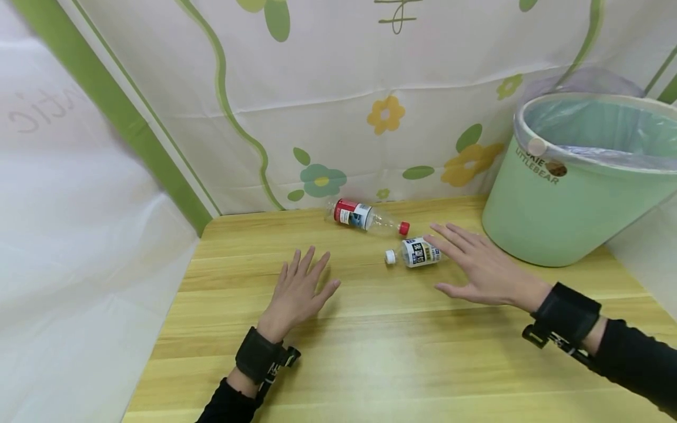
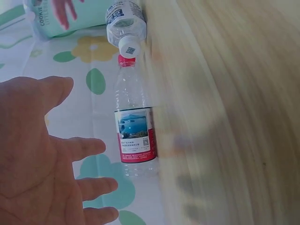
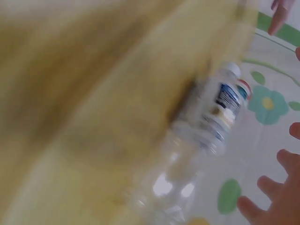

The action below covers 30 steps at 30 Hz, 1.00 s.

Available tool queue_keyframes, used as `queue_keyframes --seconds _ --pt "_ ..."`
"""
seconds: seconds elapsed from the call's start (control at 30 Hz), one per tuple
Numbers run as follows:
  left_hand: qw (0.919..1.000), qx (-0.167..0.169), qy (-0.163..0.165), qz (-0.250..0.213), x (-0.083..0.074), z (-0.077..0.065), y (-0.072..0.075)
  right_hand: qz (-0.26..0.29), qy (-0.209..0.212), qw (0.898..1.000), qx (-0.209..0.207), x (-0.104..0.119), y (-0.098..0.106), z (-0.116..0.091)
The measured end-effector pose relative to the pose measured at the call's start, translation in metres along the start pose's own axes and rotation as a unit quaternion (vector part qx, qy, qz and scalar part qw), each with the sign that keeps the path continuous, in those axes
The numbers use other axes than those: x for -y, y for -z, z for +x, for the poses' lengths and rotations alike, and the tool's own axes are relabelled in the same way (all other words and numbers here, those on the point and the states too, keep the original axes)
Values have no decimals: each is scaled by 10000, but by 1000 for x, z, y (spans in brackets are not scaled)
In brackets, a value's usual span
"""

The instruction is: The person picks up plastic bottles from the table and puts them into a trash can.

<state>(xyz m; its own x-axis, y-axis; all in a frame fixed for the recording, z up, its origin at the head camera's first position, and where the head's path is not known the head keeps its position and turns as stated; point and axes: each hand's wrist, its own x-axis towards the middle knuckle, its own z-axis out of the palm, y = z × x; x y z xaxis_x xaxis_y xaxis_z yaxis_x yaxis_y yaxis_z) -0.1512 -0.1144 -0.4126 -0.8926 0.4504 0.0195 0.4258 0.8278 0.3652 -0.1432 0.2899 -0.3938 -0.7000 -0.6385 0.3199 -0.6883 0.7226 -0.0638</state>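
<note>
- On the wood-grain table (image 1: 370,364), two clear plastic bottles lie on their sides, close together toward the back edge.
- Position, white-capped bottle (image 1: 418,251): below the right hand's fingers in the head view; white cap (image 1: 390,257) pointing left.
- Position, red-capped bottle (image 1: 353,214): alongside the printed cloth (image 1: 338,135); red cap (image 1: 404,228) pointing right, near the other bottle. Contact between the bottles cannot be confirmed.
- Right hand (image 1: 485,273): fingers extended, thumb set wide of them, nothing held. The right wrist view, though blurred, shows it apart from the white-capped bottle.
- Left hand (image 1: 297,295): fingers straight and slightly spread, nothing held, clear of both bottles.
- Bin (image 1: 529,217): pale green, fitted with a liner (image 1: 587,120), standing to the right.
- Handling: no liquid is visible; treat both bottles as light. Expect thin, flexible walls that dent under a hard squeeze, smooth and somewhat slippery surfaces, a tendency to roll, and little risk of breakage.
- Grip point: take the body across the label band, thumb opposite fingers, with moderate pressure. Alternative: pinch the stiffer neck just below the cap.
</note>
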Motion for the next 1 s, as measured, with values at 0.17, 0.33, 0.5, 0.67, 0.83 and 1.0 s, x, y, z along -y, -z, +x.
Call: queue_keyframes --seconds 0.17,0.33,0.5,0.67,0.83,1.0 --pt "10000 71 -38 6 0 1 -1 -9 -205 9997 91 5 -18 -8" --pt "9999 122 -68 81 1 5 -1 37 -196 9998 7 7 -27 -12" --pt "9997 105 -145 140 1 13 1 75 -209 9998 10 8 -31 -14" --pt "9995 134 -240 164 0 22 3 115 -266 9996 37 10 -33 -16" --pt "9991 104 -309 271 0 35 3 113 -303 9995 44 12 -35 -16" --pt "9983 -91 -453 349 4 54 1 122 -336 9993 46 13 -34 -17"
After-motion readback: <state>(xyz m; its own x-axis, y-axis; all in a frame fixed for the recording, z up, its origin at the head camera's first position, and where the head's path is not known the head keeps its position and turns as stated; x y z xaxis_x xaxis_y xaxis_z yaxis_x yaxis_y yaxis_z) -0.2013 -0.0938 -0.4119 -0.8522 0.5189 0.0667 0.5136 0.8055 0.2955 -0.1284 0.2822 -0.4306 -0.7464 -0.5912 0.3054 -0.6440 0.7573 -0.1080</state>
